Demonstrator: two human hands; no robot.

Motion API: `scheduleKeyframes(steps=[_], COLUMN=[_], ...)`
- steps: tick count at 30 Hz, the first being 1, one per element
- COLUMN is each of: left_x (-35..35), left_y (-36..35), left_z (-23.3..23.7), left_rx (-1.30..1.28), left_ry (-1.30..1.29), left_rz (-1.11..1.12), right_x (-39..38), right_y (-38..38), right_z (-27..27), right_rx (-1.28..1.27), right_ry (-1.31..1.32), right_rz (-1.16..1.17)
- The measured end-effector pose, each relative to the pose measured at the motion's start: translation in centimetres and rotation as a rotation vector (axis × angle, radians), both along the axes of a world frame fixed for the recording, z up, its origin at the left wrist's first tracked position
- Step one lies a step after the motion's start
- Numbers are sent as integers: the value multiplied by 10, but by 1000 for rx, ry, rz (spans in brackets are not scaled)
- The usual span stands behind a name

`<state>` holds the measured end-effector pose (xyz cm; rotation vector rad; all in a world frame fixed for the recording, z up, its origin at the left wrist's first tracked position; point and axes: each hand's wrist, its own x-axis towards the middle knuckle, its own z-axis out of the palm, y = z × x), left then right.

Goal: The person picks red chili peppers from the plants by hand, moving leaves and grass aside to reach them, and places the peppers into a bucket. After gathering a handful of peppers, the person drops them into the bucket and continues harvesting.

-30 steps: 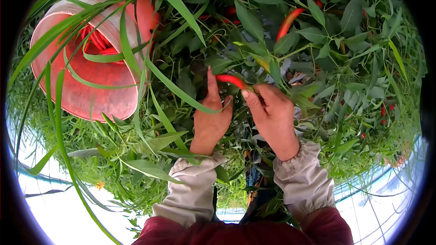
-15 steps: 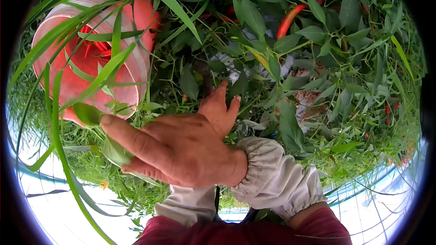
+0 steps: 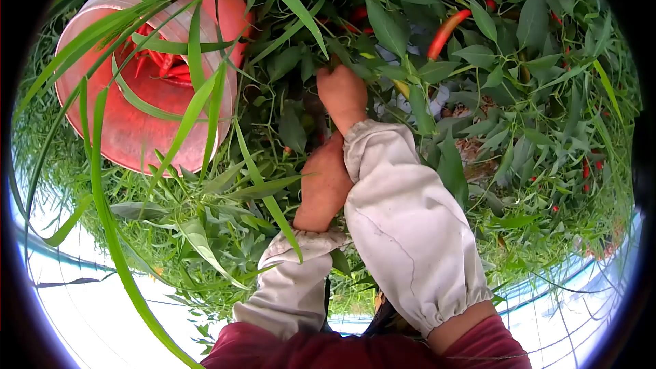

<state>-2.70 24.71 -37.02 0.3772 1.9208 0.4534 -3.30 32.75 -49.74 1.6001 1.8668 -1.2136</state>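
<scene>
My right hand (image 3: 343,94) is closed among the chili plant's leaves, above and just beyond my left hand. Leaves hide its fingertips, so what they hold does not show. Lower down, my left hand (image 3: 324,184) reaches in near the stems; its fingers are out of sight behind my right wrist and sleeve. A ripe red chili (image 3: 447,35) hangs to the right of my right hand. At the upper left, a tilted red bucket (image 3: 130,140) has several red chilies (image 3: 164,63) inside.
Long grass blades (image 3: 102,184) cross in front of the bucket and along the left side. Dense chili leaves (image 3: 533,20) fill the right, with more red chilies (image 3: 585,169) low among them. Pale sheeting (image 3: 82,307) lies near the bottom left edge.
My right hand has moved from beside the bucket, fingers extended, up and right into the leaves, and has closed. My left hand has moved slightly down, its fingers now hidden.
</scene>
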Motion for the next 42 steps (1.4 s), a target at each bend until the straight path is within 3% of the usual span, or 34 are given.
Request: scheduleKeyframes(steps=[5, 7, 10, 14, 16, 17, 19, 20, 21, 23, 24, 26, 27, 29, 30, 31, 32, 33, 34, 35, 37, 39, 42], left_x=[9, 10, 6, 8, 21, 20, 12, 12, 10, 8, 13, 27, 29, 21, 13, 18, 25, 31, 36, 21, 28, 26, 31], left_y=[-9, -9, -9, -9, -16, -14, -9, -14, -16, -17, -18, -18, -20, -18, -17, -23, -31, -40, -34, -5, -10, -3, -8], left_z=[-7, -10, -10, -13, -25, -21, -9, -10, -10, -11, -12, -12, -11, -2, 2, -4, -12, -20, -17, 13, -1, 1, -1], left_rx=[35, -9, 0, -30, 192, 193, -83, 37, 30, 87, 84, 257, 256, 245, 82, 84, 160, 239, 295, -76, 44, 8, 212], left_ry=[87, 106, 56, -9, -120, -120, -160, -324, -320, -168, -168, -111, -112, -175, -155, -154, -173, -190, 292, 147, 318, 272, 327], left_rz=[-57, -87, 25, 214, 411, 410, 210, 429, 427, 148, 147, 561, 560, 563, 329, 326, 526, 725, 210, 154, -115, -165, 43], right_x=[37, 47, 70, 94, 102, 104, 100, 94, 94, 96, 97, 97, 97, 96, 95, 94, 92, 90, 88, 71, 51, 35, 4], right_y=[0, 7, 19, 12, 5, 5, 9, 16, 16, 15, 12, 5, 2, 1, 3, 5, 8, 10, 12, 3, -20, -24, -20], right_z=[18, 44, 87, 127, 137, 140, 149, 156, 157, 158, 155, 146, 148, 160, 163, 167, 172, 186, 202, 211, 233, 245, 260], right_rx=[234, 437, 278, 250, 354, 356, 360, 343, 338, 273, 271, 125, 126, -540, -539, -626, -712, -771, -830, -631, -477, -359, -253], right_ry=[124, 219, 395, 622, 795, 795, 769, 722, 725, 706, 706, 958, 957, 800, 802, 792, 778, 887, 990, 1199, 1130, 1127, 1323], right_rz=[-63, 122, 143, 148, 325, 324, 424, 498, 492, 561, 559, 185, 185, -364, -364, -474, -585, -447, -302, -38, 110, 144, 218])
